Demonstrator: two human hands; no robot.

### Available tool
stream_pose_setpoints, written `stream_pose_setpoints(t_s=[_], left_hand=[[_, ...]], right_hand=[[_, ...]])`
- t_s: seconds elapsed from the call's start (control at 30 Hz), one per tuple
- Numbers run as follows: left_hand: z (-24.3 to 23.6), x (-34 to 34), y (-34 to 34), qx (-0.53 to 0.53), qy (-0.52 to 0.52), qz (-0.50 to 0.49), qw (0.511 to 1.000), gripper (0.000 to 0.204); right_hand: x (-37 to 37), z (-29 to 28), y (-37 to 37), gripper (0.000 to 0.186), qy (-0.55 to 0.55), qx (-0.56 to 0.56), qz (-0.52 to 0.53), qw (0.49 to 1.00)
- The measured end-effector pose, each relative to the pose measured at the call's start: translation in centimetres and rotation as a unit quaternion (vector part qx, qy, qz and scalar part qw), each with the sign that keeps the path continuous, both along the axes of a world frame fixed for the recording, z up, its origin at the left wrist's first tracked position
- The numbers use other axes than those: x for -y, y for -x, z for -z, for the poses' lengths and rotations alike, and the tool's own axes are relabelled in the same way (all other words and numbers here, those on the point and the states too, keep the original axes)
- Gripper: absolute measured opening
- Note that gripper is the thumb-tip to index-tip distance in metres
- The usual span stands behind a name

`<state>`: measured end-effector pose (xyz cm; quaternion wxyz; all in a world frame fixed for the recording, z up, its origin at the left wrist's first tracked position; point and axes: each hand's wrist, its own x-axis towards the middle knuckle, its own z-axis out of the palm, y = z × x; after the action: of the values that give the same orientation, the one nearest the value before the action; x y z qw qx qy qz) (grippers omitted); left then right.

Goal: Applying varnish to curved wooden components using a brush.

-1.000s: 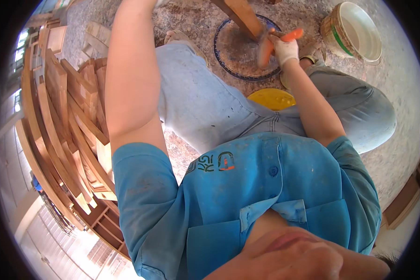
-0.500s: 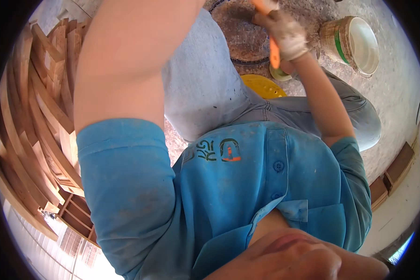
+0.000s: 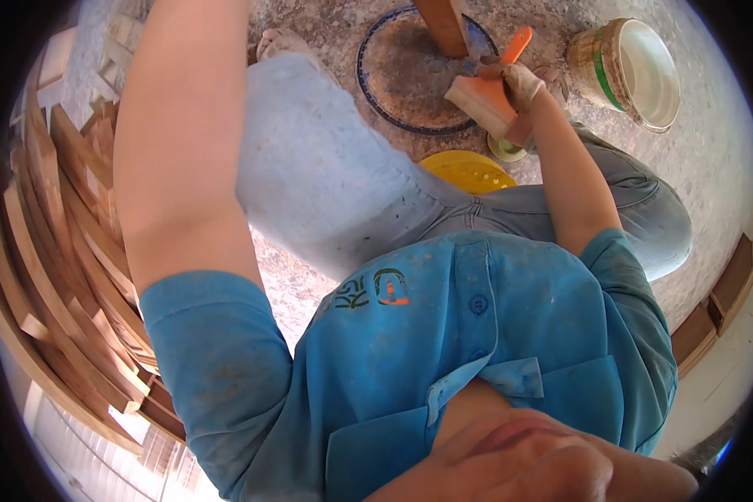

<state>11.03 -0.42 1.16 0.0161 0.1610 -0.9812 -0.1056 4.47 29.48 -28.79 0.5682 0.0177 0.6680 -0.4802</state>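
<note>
In the head view my right hand (image 3: 517, 90), in a soiled pale glove, is closed on a wide brush (image 3: 481, 105) with an orange handle and pale bristles slanting down-left. Just above the brush a reddish-brown wooden piece (image 3: 443, 25) reaches in from the top edge over a round, dark-rimmed, stained disc (image 3: 393, 84) on the floor. My left forearm runs up out of the top edge, so that hand is hidden beyond the picture.
A white bucket (image 3: 611, 71) with a green band stands at the upper right. Below the disc is a yellow round object (image 3: 464, 171) between my legs. Stacked wooden parts (image 3: 67, 243) fill the left side; brown boards (image 3: 711, 309) lie at the right. My feet rest beside the disc.
Compared with earlier frames, the brush has turned, its broad bristle end now showing at lower left. My left arm has shifted leftward since half a second ago, and the wooden piece shows again.
</note>
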Motion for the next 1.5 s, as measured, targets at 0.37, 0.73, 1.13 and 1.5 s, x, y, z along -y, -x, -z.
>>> stream_pose_setpoints(t_s=[0.37,0.73,1.13,1.5], left_hand=[[-1.3,3.1,-2.1,-0.048,-0.191,-0.019,0.980,0.045],[-4.8,6.3,4.5,-0.031,-0.104,0.073,0.991,0.039],[-2.4,11.3,5.6,0.033,-0.024,0.256,0.966,0.061],[-4.0,8.6,4.5,0.078,0.184,0.346,0.917,0.058]], right_hand=[[5.0,4.4,-1.2,0.016,0.132,0.308,0.138,0.932],[18.1,2.1,2.5,0.023,0.224,0.281,0.113,0.926],[13.5,2.7,3.2,0.029,0.220,0.021,0.285,0.933],[13.3,-1.6,3.6,0.016,0.149,-0.518,0.135,0.832]])
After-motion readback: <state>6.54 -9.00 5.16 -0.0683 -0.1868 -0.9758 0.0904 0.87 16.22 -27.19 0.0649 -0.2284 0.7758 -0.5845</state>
